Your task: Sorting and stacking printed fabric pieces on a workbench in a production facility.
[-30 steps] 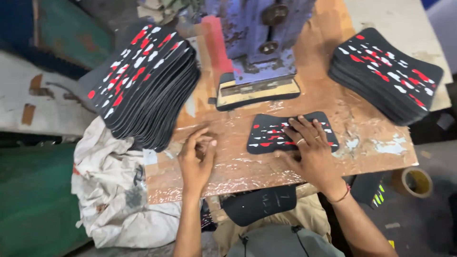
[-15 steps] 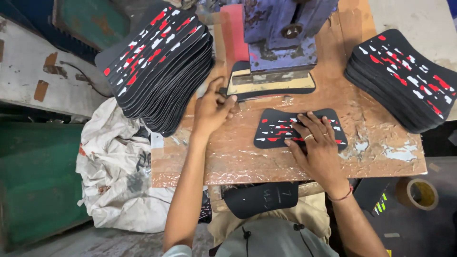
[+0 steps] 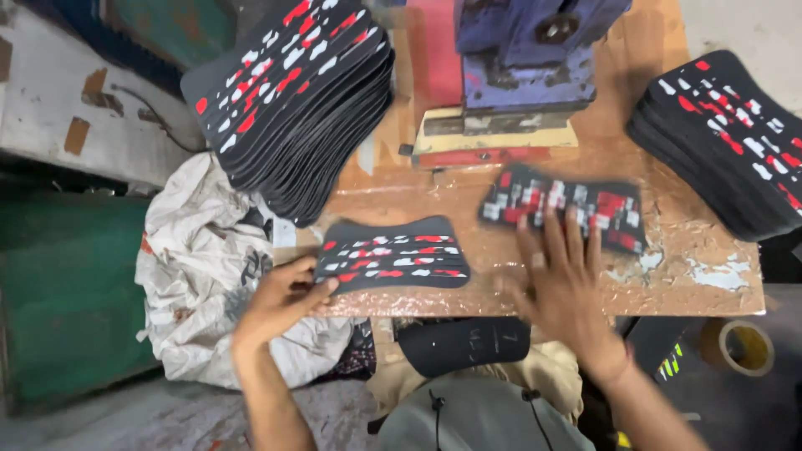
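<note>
A black pad [image 3: 393,255] with red and white marks is lying near the surface's [image 3: 535,292] front edge — the left hand [image 3: 280,299] is pinching its left end, fingers closed on it. A second pad [image 3: 561,205], blurred, is sitting under the press [image 3: 522,71], with the right hand [image 3: 561,280] spread flat, touching its near edge. Judging by this, keeping each pad flat and square matters most. Stacks [image 3: 292,100] are flanking both sides.

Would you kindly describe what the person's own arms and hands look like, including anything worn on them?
Both forearms are bare, with no sleeves or gloves in view. The left hand shows nothing worn on it. The right hand is motion-blurred; a thin reddish band circles its wrist. Whether any finger carries a ring cannot be told.
</note>
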